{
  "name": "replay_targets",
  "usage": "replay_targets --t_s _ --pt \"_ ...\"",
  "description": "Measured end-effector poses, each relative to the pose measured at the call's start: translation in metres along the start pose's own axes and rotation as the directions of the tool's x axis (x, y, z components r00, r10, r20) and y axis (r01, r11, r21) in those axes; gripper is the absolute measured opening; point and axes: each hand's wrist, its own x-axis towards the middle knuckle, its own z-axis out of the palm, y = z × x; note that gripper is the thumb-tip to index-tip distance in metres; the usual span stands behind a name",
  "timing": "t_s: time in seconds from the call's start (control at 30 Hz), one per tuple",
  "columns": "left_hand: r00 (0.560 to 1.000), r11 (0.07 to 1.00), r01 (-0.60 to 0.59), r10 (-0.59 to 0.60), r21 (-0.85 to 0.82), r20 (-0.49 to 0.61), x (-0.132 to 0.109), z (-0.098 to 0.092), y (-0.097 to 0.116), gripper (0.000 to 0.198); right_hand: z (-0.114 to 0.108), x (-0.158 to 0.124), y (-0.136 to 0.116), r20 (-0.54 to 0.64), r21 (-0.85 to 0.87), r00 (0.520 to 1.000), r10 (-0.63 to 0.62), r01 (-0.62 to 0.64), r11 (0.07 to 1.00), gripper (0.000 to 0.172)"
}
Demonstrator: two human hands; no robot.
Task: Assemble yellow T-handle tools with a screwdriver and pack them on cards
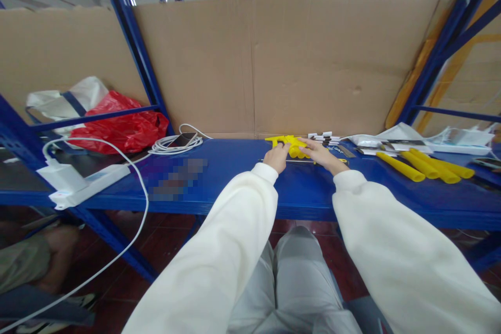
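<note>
My left hand (277,157) is closed with its fingers bent around the left part of a group of yellow plastic pieces (298,152) at the back of the blue table. From the other side my right hand (323,155) reaches in, its fingers stretched out and resting on the pieces' right end. The yellow group has a narrow part pointing left and several rounded ends facing me. My fingers cover much of it, so its exact kind cannot be told. A thin rod-like thing (289,160) lies just in front of the yellow pieces.
Several yellow tubes (403,167) lie at the right, before papers and plastic bags (391,138). Black-and-white small items (324,139) sit behind my right hand. At the left are a coiled white cable (176,145), a power strip (96,183) and a red bag (121,124). Cardboard (313,62) walls the back.
</note>
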Motion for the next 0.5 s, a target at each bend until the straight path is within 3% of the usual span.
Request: replay_targets --t_s 0.2,0.27,0.37,0.43,0.5 --pt "0.999 0.999 0.032 -0.032 -0.039 -0.022 -0.001 0.002 -0.003 0.061 -0.001 -0.005 -0.007 0.054 0.017 0.999 0.001 -0.002 1.0 0.031" --pt "0.998 0.997 0.05 -0.052 -0.057 -0.03 -0.001 0.003 -0.004 0.063 -0.007 -0.003 -0.008 0.007 0.017 1.0 -0.028 0.028 0.999 0.022" --pt "0.995 0.992 0.091 -0.093 -0.084 -0.02 0.0 0.004 -0.006 0.065 -0.025 0.002 -0.005 -0.252 -0.081 0.967 -0.027 0.007 0.997 0.017" --pt "0.994 0.987 0.108 -0.11 -0.116 -0.008 0.0 0.006 -0.008 0.063 -0.044 0.002 0.002 -0.463 -0.21 0.886 0.006 -0.117 0.971 0.02" --pt "0.992 0.981 0.119 -0.122 -0.154 -0.009 0.0 0.007 -0.009 0.06 -0.064 -0.001 0.013 -0.623 -0.313 0.779 0.07 -0.33 0.891 0.023"
